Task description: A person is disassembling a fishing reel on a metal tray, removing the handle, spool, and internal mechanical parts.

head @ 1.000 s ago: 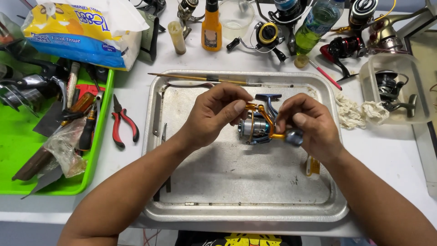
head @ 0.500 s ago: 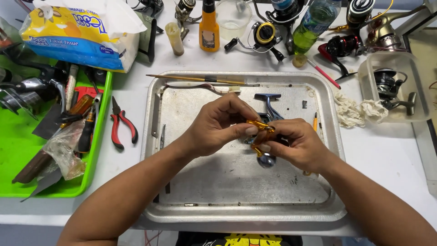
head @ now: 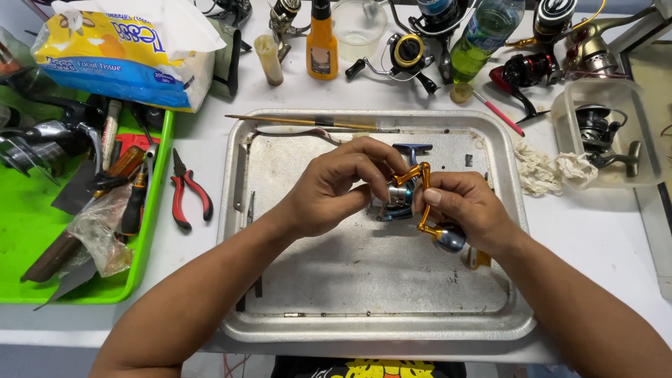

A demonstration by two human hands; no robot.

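Both hands (head: pixel 336 189) grip reel (head: pixel 400 197) — orange handle (head: pixel 424 203) near-vertical.

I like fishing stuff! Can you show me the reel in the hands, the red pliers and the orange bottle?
fishing reel (head: pixel 400 196), head view, silver body.
red pliers (head: pixel 190 197), head view, handles.
orange bottle (head: pixel 322 50), head view, body.

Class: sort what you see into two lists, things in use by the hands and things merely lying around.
In use:
left hand
right hand
fishing reel with orange crank handle
metal tray

Lying about:
red pliers
tissue pack
orange bottle
green tray
rag
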